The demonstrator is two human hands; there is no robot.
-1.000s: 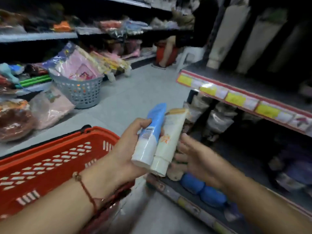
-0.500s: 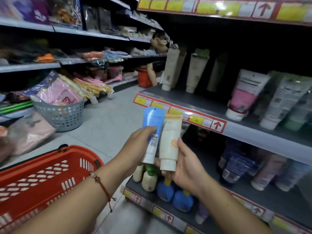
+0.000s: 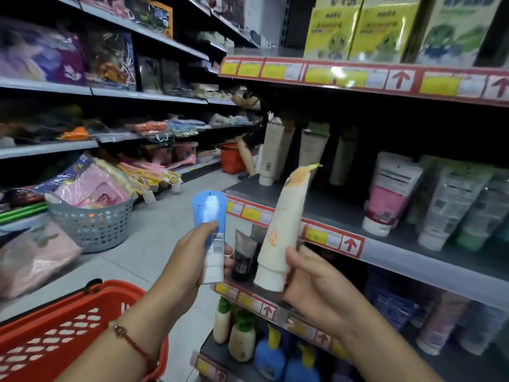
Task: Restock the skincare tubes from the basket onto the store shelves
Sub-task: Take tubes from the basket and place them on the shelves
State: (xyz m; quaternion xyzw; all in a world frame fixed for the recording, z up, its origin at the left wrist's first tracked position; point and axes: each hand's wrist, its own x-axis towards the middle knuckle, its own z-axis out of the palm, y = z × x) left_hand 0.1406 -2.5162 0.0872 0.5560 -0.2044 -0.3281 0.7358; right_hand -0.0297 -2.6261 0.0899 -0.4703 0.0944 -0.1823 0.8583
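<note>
The left hand [image 3: 190, 260] curls its fingers round a blue and white tube [image 3: 210, 232], cap down, with a barcode facing the camera; no brand is legible. The right hand [image 3: 311, 282] pinches a cream tube [image 3: 283, 230] near its cap, tilted towards the grey shelf [image 3: 330, 205]; its orange mark is unreadable. Shelf-edge labels [image 3: 349, 245] carry red arrows. The red basket [image 3: 68, 334] sits lower left.

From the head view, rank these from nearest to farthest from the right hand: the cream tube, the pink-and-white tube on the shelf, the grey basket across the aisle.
1. cream tube: gripped in the right hand itself.
2. pink-and-white tube: standing on the shelf up and to the right.
3. grey basket: far left, on the floor across the aisle.
</note>
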